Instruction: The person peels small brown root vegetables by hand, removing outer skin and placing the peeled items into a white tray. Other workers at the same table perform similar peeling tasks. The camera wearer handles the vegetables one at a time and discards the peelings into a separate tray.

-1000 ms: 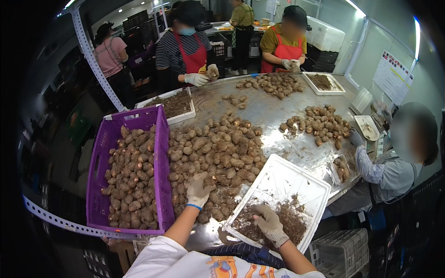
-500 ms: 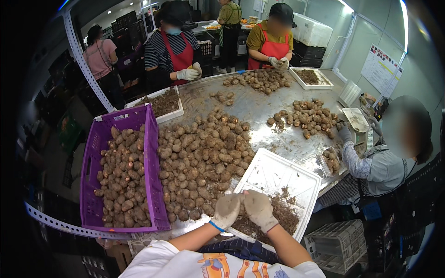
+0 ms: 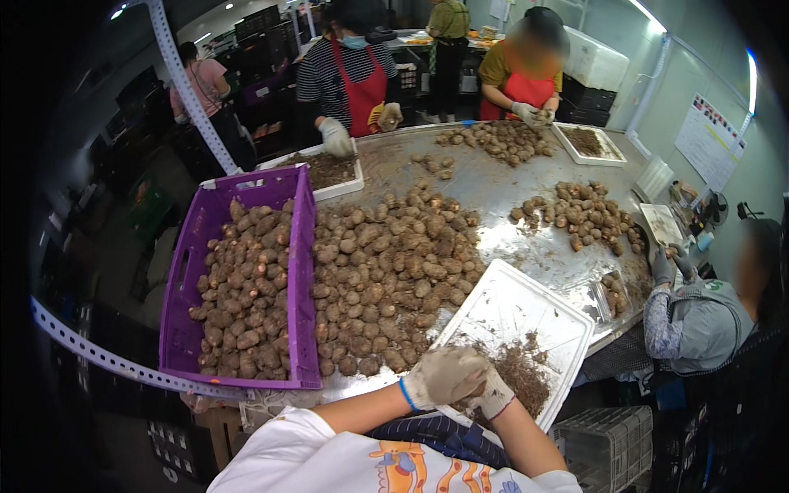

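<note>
My left hand (image 3: 446,378), in a pale dirty work glove with a blue band at the wrist, is closed over my right hand (image 3: 493,394), gloved too. The two meet above the near left part of a white foam tray (image 3: 526,283). Whatever they hold between them is hidden. Brown peelings and fibrous scraps (image 3: 522,370) lie in the tray beside my right hand. Just left of the tray spreads a large heap of small brown taros (image 3: 386,279) on the metal table (image 3: 489,197). More taros (image 3: 251,296) fill a purple crate (image 3: 304,287) farther left.
Across the table, two people in red aprons work beside trays of scraps (image 3: 333,168) (image 3: 585,141). Smaller taro piles (image 3: 592,214) (image 3: 501,141) lie at the right and far side. At right, a person stands near a clear plastic box (image 3: 612,296). A grey crate (image 3: 604,444) sits below.
My view has shifted, moving the scene rightward. My left hand has turned over my right, and both stay together. The striped-shirt person's hands have parted, one reaching down to the scrap tray.
</note>
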A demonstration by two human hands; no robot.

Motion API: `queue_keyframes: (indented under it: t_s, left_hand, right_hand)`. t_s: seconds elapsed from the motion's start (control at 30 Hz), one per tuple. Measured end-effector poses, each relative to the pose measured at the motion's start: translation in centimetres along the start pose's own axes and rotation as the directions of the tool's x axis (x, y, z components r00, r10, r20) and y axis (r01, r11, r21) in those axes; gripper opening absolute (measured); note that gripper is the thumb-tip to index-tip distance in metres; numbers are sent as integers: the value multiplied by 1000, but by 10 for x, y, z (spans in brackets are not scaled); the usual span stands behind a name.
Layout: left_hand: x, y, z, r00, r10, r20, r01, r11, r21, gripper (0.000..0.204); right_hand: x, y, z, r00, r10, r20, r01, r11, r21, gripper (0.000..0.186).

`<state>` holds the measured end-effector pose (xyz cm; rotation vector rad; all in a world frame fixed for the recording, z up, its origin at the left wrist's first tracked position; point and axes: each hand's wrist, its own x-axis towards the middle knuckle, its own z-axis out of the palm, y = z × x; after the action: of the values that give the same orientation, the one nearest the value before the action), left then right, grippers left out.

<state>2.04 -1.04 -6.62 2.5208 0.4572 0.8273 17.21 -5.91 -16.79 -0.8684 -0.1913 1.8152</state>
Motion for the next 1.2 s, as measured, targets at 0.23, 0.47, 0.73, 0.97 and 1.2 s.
queue_keyframes:
  t_s: [0.23, 0.47, 0.73, 0.97, 1.2]
  left_hand:
    - [-22, -30, 0, 857, -503, -111, 481, 859, -176, 24]
    - [-32, -36, 8, 832, -554, 38, 505, 727, -465, 22]
    - [-28, -29, 3, 623, -639, 452, 340, -299, -892, 18]
    - [-28, -18, 11, 514, -406, 756, 273, -757, -593, 37]
    - [-29, -17, 13, 640, -288, 713, 250, -798, -548, 43]
  right_hand:
    - [-45, -18, 63, 909, -417, -7, 323, 715, -620, 34]
    - [-67, -34, 100, 852, -516, -89, 146, 397, -906, 20]
    - [-85, -55, 110, 552, -613, 566, 614, -160, -773, 47]
    - [-75, -44, 105, 446, -700, 557, 645, -180, -742, 34]
    - [-86, -51, 119, 401, -714, 574, 606, -263, -750, 46]
